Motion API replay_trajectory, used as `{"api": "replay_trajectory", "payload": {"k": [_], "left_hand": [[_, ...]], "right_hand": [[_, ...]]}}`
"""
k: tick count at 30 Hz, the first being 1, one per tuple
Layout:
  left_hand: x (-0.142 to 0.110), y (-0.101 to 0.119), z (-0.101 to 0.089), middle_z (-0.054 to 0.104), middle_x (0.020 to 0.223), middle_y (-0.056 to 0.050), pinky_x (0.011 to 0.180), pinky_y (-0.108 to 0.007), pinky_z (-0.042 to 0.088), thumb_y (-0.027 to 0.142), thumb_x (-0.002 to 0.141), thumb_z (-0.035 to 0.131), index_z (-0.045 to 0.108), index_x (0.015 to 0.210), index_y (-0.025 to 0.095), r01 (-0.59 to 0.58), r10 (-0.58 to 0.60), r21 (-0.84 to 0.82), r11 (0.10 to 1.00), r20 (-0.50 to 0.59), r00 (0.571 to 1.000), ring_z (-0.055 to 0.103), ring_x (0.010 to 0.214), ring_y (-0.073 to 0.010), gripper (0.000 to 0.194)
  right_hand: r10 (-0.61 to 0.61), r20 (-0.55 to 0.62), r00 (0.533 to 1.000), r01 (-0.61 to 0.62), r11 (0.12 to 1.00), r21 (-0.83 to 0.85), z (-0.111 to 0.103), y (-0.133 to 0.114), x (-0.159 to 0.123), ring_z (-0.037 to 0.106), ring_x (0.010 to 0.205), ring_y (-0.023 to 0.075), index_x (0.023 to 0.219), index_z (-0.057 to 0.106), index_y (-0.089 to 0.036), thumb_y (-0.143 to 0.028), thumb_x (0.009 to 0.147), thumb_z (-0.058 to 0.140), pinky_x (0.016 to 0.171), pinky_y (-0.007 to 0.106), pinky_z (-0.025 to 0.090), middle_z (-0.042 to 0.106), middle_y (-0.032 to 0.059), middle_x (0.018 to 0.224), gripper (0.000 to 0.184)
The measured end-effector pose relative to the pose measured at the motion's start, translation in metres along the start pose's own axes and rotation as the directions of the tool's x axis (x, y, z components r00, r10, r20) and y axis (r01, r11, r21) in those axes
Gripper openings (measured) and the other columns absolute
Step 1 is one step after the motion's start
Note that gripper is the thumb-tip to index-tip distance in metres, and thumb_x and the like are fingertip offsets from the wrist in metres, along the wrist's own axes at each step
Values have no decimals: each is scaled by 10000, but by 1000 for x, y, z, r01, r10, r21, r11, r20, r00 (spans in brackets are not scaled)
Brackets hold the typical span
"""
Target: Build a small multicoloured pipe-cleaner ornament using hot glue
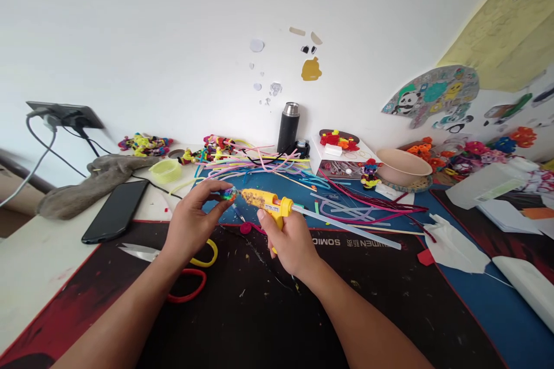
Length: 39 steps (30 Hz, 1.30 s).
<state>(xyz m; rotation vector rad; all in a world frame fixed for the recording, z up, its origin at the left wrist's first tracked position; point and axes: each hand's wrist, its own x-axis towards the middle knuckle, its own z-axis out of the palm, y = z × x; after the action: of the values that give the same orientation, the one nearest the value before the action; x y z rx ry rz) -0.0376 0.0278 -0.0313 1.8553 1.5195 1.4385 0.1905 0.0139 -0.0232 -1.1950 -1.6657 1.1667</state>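
Between the thumb and fingers of my left hand is a small multicoloured fuzzy piece, mostly blue, green and red; its exact kind is too small to tell. My right hand is wrapped round the handle of a yellow glue gun. Its nozzle points left and is close to the fuzzy piece; whether they touch I cannot tell. A long translucent glue stick juts from the gun's back end. Under my left forearm lie scissors with red and yellow handles, partly hidden.
Many coloured pipe cleaners lie behind my hands, near a black thermos. A phone rests at left beside a grey plush. To the right are a white box, a beige bowl and torn white paper.
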Motion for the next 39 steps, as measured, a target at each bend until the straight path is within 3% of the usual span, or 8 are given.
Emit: {"api": "replay_trajectory", "payload": {"k": [9, 20, 39], "left_hand": [[-1, -1, -1, 788, 1208, -49, 946, -436, 603, 426, 953, 768, 762, 1170, 290, 10, -10, 0, 1000, -21, 1000, 766, 1000, -262, 257], [0, 2, -2, 795, 1143, -47, 888, -418, 614, 461, 934, 769, 764, 1151, 287, 33, -31, 30, 999, -51, 998, 770, 952, -263, 278], [1, 4, -1, 804, 1156, -59, 901, -437, 630, 476, 939, 752, 761, 1143, 281, 30, -28, 50, 998, -41, 999, 774, 960, -275, 282]], "right_hand": [[-24, -2, 1000, 24, 999, -31, 0, 0, -2, 539, 437, 139, 707, 510, -247, -609, 1060, 548, 522, 263, 400, 515, -45, 486, 508], [-38, 14, 999, 38, 998, -55, 1, -1, -5, 544, 470, 155, 718, 537, -245, -608, 1059, 551, 528, 268, 406, 512, -35, 486, 498], [4, 31, 1000, -1, 998, -71, 2, -4, -7, 612, 535, 186, 760, 614, -231, -647, 1048, 549, 531, 264, 426, 531, -13, 491, 510]]}}
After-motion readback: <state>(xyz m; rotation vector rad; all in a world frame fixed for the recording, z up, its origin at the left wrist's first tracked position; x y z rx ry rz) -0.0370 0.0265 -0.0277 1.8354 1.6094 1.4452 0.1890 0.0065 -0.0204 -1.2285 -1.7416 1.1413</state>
